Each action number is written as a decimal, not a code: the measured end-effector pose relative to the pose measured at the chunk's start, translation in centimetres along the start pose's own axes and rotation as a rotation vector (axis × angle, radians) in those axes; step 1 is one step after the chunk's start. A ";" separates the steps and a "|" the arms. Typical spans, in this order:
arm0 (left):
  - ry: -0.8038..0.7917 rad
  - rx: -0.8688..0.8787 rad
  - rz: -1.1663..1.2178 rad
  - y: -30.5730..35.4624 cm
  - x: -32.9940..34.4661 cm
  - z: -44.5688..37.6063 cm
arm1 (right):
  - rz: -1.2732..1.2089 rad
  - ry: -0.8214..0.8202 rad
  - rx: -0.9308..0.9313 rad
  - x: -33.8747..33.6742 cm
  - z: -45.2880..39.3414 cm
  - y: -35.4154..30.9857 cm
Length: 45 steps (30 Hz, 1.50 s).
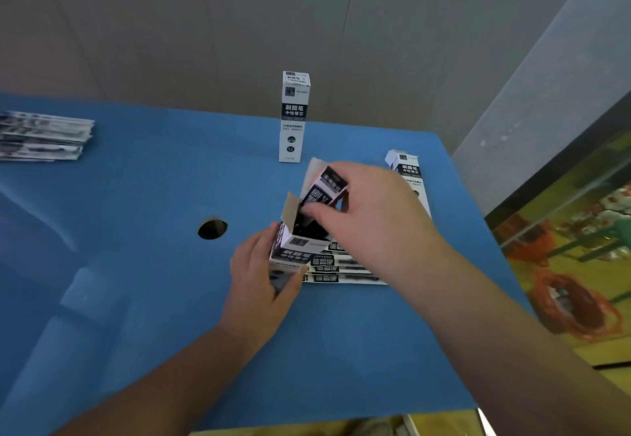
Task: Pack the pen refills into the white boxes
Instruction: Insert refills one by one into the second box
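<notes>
A blue worktop [136,299] with a round hole [212,229] stands against a grey wall [205,26]; the left hand [263,275] grips an open white box [290,251]; the right hand [368,217] pinches a refill pack [324,189] at its mouth.

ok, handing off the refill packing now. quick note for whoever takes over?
Left hand grips the open white box upright on the blue table.
Right hand pinches the box's top flap, top not yet closed; dark contents show inside the opening.
Done, by the looks: one closed box standing at the back, another box behind the right hand.
Left: close this box, then the flat boxes stacked under it. A further stack of flat packs lies at the far left edge.
</notes>
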<state>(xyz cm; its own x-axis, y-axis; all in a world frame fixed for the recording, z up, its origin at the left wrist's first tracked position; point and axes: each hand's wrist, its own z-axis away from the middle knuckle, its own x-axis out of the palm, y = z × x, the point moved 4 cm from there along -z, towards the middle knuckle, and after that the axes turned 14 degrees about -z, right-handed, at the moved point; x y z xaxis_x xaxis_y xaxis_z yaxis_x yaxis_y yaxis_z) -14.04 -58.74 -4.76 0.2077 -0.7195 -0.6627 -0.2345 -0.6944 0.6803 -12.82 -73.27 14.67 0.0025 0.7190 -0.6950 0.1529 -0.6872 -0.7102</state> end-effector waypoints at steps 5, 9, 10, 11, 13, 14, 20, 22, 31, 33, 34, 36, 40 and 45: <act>0.009 -0.014 0.028 0.1 -0.1 0.0 | 0.013 0.017 -0.053 -0.4 0.0 -0.1; -0.013 -0.021 0.029 0.2 -0.1 0.0 | 0.126 0.007 -0.107 -0.6 -0.2 -0.7; -0.016 -0.018 0.022 0.3 -0.1 -0.1 | 0.168 -0.033 -0.099 -0.3 -0.4 -0.8; -0.017 -0.013 0.015 0.3 -0.1 -0.1 | 0.209 -0.069 -0.092 0.1 -0.5 -0.7; -0.015 -0.029 0.032 0.2 -0.1 -0.1 | 0.275 -0.098 -0.096 0.8 -0.6 -0.6; -0.013 -0.043 0.050 0.1 -0.1 -0.1 | 0.293 -0.089 -0.106 1.0 -0.6 -0.7; 0.021 -0.006 0.042 0.2 -0.1 0.0 | 0.312 -0.053 -0.143 0.6 -0.3 -0.9; 0.039 0.031 0.023 0.2 0.1 0.0 | 0.359 -0.105 -0.141 0.8 -0.4 -0.8; 0.103 0.106 0.020 0.4 -0.2 0.1 | 0.439 -0.281 -0.030 2.1 -2.0 0.0; 0.111 0.123 0.019 0.6 -0.3 0.0 | 0.360 -0.312 0.003 1.7 -2.0 -0.1; 0.097 0.116 0.020 0.6 -0.2 0.0 | 0.313 -0.327 -0.006 1.4 -1.9 -0.1; 0.049 0.058 0.030 0.3 -0.1 0.0 | 0.182 -0.341 -0.054 0.9 -1.3 -0.1; -0.019 -0.050 0.061 -0.4 0.1 -0.1 | -0.249 -0.060 -0.084 -1.0 -0.2 1.5; -0.039 -0.090 0.165 -0.6 0.2 -0.6 | 0.030 0.048 -0.041 -0.2 0.0 7.6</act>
<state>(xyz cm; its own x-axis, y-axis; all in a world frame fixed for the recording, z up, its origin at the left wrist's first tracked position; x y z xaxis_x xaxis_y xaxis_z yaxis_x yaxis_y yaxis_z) -13.25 -58.47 -5.12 0.1357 -0.8240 -0.5502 -0.1757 -0.5665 0.8051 -11.69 -78.64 9.44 0.0550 0.7032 -0.7089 0.1922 -0.7041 -0.6836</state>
